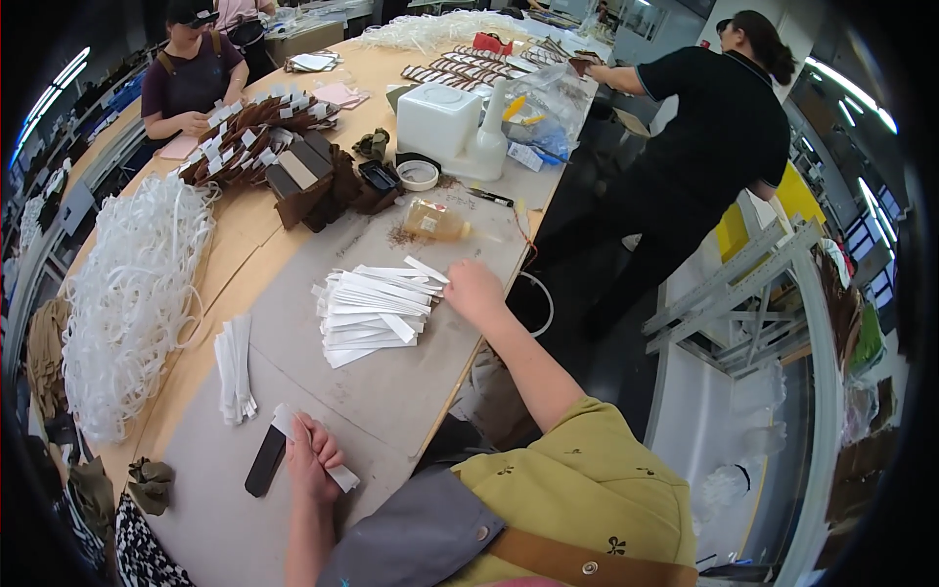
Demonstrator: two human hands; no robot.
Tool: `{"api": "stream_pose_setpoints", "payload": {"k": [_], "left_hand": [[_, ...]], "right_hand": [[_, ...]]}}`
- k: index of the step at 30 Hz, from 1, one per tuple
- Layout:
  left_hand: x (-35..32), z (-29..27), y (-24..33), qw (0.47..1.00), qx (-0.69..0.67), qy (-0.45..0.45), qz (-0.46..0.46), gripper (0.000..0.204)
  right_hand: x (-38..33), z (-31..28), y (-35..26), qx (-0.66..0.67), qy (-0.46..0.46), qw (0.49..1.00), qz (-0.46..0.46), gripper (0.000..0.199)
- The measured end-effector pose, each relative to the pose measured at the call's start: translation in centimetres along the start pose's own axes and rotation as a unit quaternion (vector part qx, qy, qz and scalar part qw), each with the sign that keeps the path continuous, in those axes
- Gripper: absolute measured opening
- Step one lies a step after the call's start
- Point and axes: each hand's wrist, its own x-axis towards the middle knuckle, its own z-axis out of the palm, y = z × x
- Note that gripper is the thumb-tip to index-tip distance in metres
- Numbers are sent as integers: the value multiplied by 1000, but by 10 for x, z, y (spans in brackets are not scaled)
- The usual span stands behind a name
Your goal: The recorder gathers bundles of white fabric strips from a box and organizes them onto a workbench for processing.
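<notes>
Near the front of the table my left hand (315, 458) is closed around a white strip (284, 419), whose ends stick out above and below the fingers. Beside that hand lies a dark flat rectangular piece (264, 462); I cannot tell whether the fingers hold it too. Farther off, my right hand (473, 292) pinches the end of a white strip (426, 269) at the right edge of a fanned pile of white strips (372, 318). The right fingertips are partly hidden. A smaller bundle of white strips (233, 370) lies to the left.
A tangled heap of white translucent tape (137, 303) covers the left side. Beyond the pile are a lying bottle of amber liquid (435, 221), a tape roll (418, 175), a white jug (440, 127) and brown tagged pieces (254, 142). One person (724, 127) stands right, another (191, 73) far left.
</notes>
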Motion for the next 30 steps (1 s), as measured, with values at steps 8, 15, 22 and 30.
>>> {"api": "stream_pose_setpoints", "payload": {"k": [8, 15, 22, 30], "left_hand": [[-3, 9, -2, 990, 127, 39, 41, 32], [0, 5, -3, 995, 74, 49, 34, 30], [0, 0, -2, 997, 62, 28, 29, 20], [1, 3, -2, 998, 50, 27, 26, 20]], "right_hand": [[-41, -44, -48, 451, -18, 892, -15, 13], [-102, -31, -134, 552, -262, 768, -189, 12], [-107, -30, -138, 568, -338, 720, -212, 18], [9, -15, -78, 340, 76, 932, -94, 26]]}}
